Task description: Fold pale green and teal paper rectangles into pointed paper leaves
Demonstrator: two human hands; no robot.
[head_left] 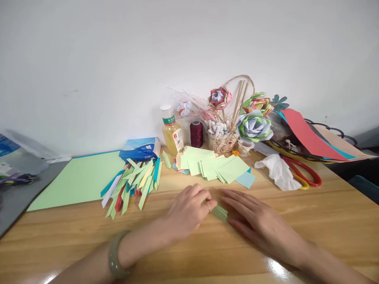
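Note:
A folded light-green paper strip (219,213) lies on the wooden table between my hands. Its left end is covered by my left hand (192,208), whose fingers are curled and closed on it. My right hand (257,215) rests beside the strip's right end with its fingers stretched out; whether the fingertips touch the paper, I cannot tell. Just beyond my hands is a spread of light-green paper rectangles (213,163), with a light-blue piece (246,180) at its right. To the left sits a heap of folded paper strips (134,183), mostly green with some blue, white and red.
Along the wall stand a glue bottle (171,132), a dark red thread spool (196,134), a basket (222,142) and paper flowers (255,126). A tissue pack (140,149) and a large green sheet (77,181) lie left. Crumpled tissue (278,171) and red-handled scissors (309,173) lie right.

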